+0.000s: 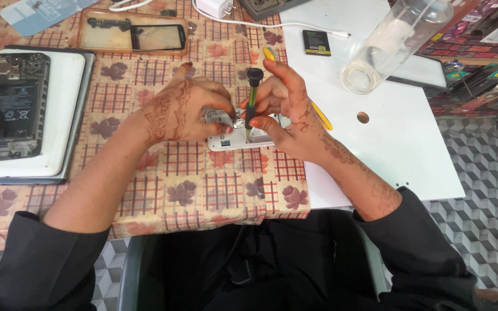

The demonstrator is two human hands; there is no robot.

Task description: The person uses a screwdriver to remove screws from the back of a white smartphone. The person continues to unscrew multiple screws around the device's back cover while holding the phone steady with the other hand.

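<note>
- Left hand [183, 109] clamps down on a small white phone [234, 138] w/ its back off, fingers curled over the left end, pinning it flat to the bench [191, 190]
- Right hand [286, 109] pinches a slim screwdriver [252, 95], black cap up, green shaft, tip down into the phone's open back; held near upright, tilted slightly
- Phone lies on the checked floral cloth, near the middle of the bench, just left of the white board [399, 144]
- To do it well, imo: keep driver straight over the screw, light downward press, twist w/ fingertips only; left hand must hold the body firm so it can't skid
- Pose: both forearms come in from below, wrists angled inward, hands nearly touching over the phone; right wrist raised, left lower
- A yellow tool [321, 115] shows behind the right hand; can't tell if it's held
- Nearby: opened dark phone [10, 103] on a white tray [59, 144] far left, clear bottle [393, 40] upper right
</note>
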